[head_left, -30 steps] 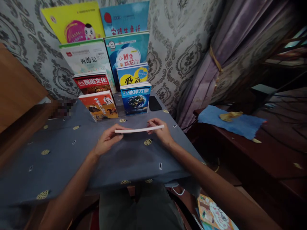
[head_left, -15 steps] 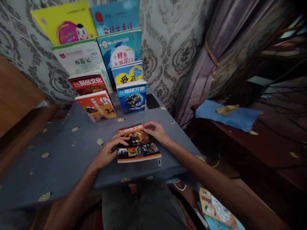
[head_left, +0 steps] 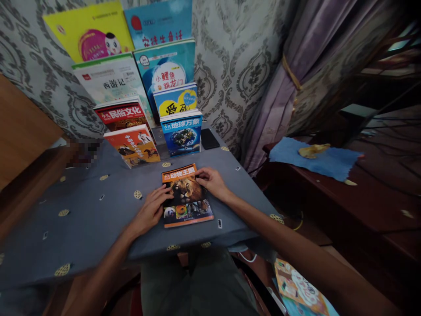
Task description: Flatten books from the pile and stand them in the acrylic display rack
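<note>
A book (head_left: 186, 199) with an orange band and a lion on its cover lies face up on the blue-grey tablecloth, near the table's front edge. Along its left side rests my left hand (head_left: 151, 210), open, fingers stretched out with their tips on the cover. My right hand (head_left: 213, 182) is closed at the book's upper right edge, thumb and fingertips pinched together there. Behind it, the blue book with a globe (head_left: 182, 136) and an orange book (head_left: 133, 145) stand upright, tilted back.
More picture books lean in rows behind, a yellow one (head_left: 88, 33) at the back left. A black phone (head_left: 209, 138) lies right of them. Off to the right, a blue cloth (head_left: 315, 158) covers part of a dark red bench (head_left: 371, 197). Books (head_left: 304, 285) lie below the table.
The book, slightly raised and turned before, now lies flatter and straighter, its title uncovered. My left hand has slid down and left along its edge; my right hand has shifted slightly left.
</note>
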Tool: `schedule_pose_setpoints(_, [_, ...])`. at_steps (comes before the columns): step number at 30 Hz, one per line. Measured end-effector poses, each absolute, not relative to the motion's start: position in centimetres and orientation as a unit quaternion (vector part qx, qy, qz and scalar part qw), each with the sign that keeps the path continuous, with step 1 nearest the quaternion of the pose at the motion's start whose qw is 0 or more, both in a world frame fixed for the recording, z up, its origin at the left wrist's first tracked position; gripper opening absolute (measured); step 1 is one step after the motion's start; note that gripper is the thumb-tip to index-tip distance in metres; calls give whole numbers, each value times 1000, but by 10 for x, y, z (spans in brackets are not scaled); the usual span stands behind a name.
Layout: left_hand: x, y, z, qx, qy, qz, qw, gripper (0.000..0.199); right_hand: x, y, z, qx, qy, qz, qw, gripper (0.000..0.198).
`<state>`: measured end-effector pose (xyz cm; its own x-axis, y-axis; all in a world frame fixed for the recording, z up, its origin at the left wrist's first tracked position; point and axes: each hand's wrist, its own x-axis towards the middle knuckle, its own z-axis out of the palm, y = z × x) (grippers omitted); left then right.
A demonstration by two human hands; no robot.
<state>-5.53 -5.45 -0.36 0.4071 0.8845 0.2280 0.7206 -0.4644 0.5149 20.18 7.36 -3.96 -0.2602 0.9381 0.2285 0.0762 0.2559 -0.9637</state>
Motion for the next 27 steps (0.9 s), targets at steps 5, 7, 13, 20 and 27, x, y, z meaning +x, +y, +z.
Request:
schedule_pose_setpoints(5, [-55, -54, -5, 815, 505, 236, 158, 42, 202, 67, -30, -402, -687, 405, 450, 14])
schedule_pose_setpoints(7, [-54, -53, -6, 804, 522, 239, 154, 38, 202, 65, -28, -406, -702, 390, 436, 14])
schedule_pose_setpoints(13, [-48, -43, -8, 796, 554, 226, 95, 33, 203, 67, -31, -426, -773, 285, 375, 14])
schedule_pose_setpoints(20, [-29, -22, 8, 803, 581, 128, 34, 30, 200, 65, -28, -363, -878, 124, 287, 20])
schedule_pose_setpoints(27, [-7, 4, 8, 794, 601, 84, -35, 27, 197, 81, -20, -374, -889, 114, 240, 26])
